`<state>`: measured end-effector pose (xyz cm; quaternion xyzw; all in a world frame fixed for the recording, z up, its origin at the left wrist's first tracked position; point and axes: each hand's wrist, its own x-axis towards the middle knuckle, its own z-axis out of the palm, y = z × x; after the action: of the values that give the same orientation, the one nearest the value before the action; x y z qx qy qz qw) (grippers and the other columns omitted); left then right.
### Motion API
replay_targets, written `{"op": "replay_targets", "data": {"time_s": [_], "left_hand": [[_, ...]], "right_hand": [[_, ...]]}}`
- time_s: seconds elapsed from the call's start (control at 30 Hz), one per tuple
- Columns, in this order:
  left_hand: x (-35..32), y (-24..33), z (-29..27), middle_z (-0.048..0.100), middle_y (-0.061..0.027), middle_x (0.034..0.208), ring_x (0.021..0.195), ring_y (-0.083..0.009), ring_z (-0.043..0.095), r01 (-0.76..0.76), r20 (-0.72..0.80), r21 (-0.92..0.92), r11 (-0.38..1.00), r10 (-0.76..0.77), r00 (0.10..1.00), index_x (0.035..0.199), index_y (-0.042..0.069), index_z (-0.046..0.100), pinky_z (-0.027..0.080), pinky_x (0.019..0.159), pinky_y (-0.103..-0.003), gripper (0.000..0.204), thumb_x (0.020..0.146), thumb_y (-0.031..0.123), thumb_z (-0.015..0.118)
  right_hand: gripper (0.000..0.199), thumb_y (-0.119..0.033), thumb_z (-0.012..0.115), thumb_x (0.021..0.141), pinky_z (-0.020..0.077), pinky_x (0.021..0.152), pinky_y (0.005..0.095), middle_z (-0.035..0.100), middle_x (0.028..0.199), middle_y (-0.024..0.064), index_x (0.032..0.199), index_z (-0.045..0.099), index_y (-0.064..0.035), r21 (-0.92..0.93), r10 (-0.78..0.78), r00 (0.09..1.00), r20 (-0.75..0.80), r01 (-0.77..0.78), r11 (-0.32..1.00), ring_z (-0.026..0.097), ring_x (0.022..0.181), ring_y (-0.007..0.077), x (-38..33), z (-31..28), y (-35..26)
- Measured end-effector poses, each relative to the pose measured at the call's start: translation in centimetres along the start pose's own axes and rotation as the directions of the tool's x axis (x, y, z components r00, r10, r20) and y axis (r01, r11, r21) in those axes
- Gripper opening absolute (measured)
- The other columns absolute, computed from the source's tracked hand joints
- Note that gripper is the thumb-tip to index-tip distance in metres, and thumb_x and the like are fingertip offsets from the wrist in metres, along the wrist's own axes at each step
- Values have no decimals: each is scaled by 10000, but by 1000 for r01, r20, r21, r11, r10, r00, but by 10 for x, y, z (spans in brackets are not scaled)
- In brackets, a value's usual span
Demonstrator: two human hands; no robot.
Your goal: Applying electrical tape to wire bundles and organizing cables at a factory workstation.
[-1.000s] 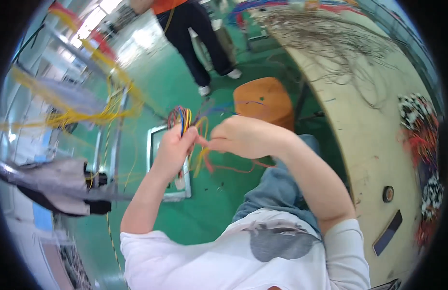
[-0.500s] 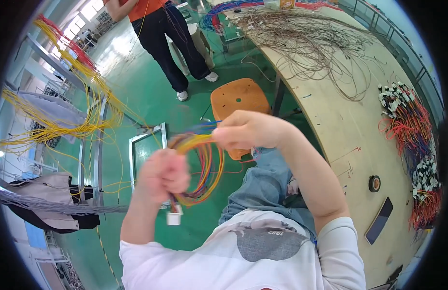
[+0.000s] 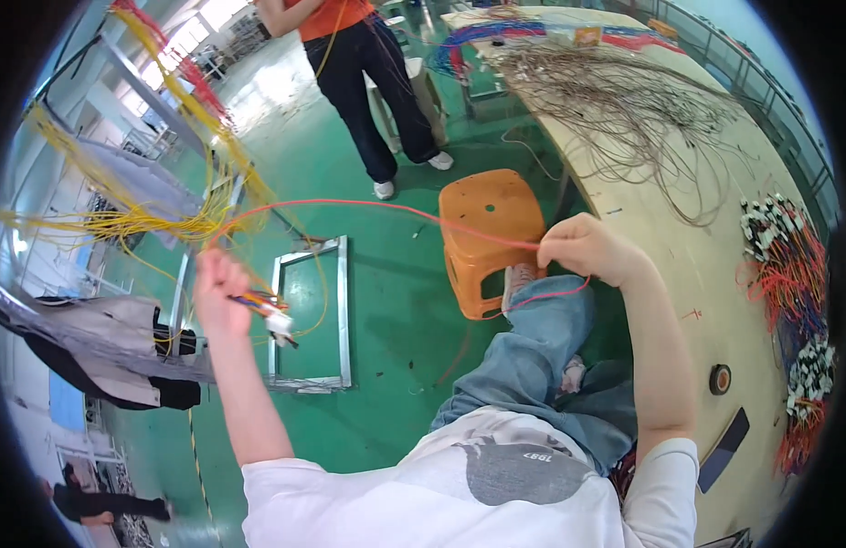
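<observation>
My left hand (image 3: 222,281), a little blurred, is closed on a short bundle of coloured wires (image 3: 256,300). A white connector (image 3: 279,323) hangs at the end of that bundle, beside my fingers. From this hand a red wire (image 3: 350,202) arches across to my right hand (image 3: 580,247), which pinches it between its fingers. Past the right hand the loose part of the red wire (image 3: 555,294) loops down over my jeans and trails toward the floor. Where the rest of the bundle's wires lie, I cannot make out.
An orange stool (image 3: 492,215) stands in front of my legs. The table (image 3: 665,260) at the right bears brown wires (image 3: 642,110), bundled connectors (image 3: 779,247), tape (image 3: 720,379) and a phone (image 3: 723,450). Yellow wires (image 3: 181,222) hang from a left rack; a metal frame (image 3: 343,310) and another person (image 3: 368,82) are ahead.
My hands were close together at a looped multicoloured bundle. Now they are far apart, left hand to the left and right hand to the right, with the red wire spanning between them.
</observation>
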<state>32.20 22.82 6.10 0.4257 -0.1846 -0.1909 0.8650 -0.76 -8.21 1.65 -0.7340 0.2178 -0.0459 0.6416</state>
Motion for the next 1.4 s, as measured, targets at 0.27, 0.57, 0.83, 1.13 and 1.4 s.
{"op": "replay_targets", "data": {"time_s": [0.27, 0.57, 0.83, 1.13, 1.4], "left_hand": [[-50, -73, 139, 586, -122, 740, 680, -223, 609, 283, 336, 538, 794, -510, 792, 829, 23, 485, 505, 605, -324, 252, 893, 265, 450], [-56, -92, 158, 389, 16, 543, 443, -69, 340, 638, 503, 524, 565, -809, 304, 841, 56, 497, 333, 449, -251, 259, 897, 300, 431], [-54, -73, 134, 283, 60, 494, 366, -38, 240, 698, 694, 388, 602, -689, 208, 715, 93, 400, 191, 339, -195, 274, 914, 281, 387], [1, 4, -2, 260, 38, 541, 427, -62, 245, 496, 417, -340, 799, -344, 841, 792, 64, 390, 233, 402, -217, 205, 930, 210, 353], [26, -1, -24, 484, 0, 648, 440, -52, 281, 74, 5, 193, 978, -76, 997, 858, 62, 474, 231, 389, -191, 173, 882, 234, 473]], "right_hand": [[180, -172, 513, 787, 352, 505, 219, 472, 565, -23, 737, 607, -26, -281, -132, 954, 271, 209, 937, 427, 546, 61, 30, 65, -79], [207, -193, 513, 824, 283, 424, 187, 466, 571, -58, 736, 586, -21, -222, -205, 965, 164, 239, 945, 373, 483, 17, 8, 43, -73], [252, -229, 493, 863, 224, 409, 184, 365, 507, -67, 706, 547, -39, 105, -185, 971, 149, 170, 980, 292, 451, 11, 0, 30, -52], [176, -157, 506, 849, 208, 399, 189, 376, 518, -54, 773, 544, -3, 291, -133, 982, 133, 89, 953, 305, 435, 26, 2, -18, 1], [184, -153, 531, 766, 385, 498, 265, 535, 596, 32, 717, 605, 9, -384, -217, 963, -159, 142, 912, 478, 529, 124, 15, 20, -8]]}}
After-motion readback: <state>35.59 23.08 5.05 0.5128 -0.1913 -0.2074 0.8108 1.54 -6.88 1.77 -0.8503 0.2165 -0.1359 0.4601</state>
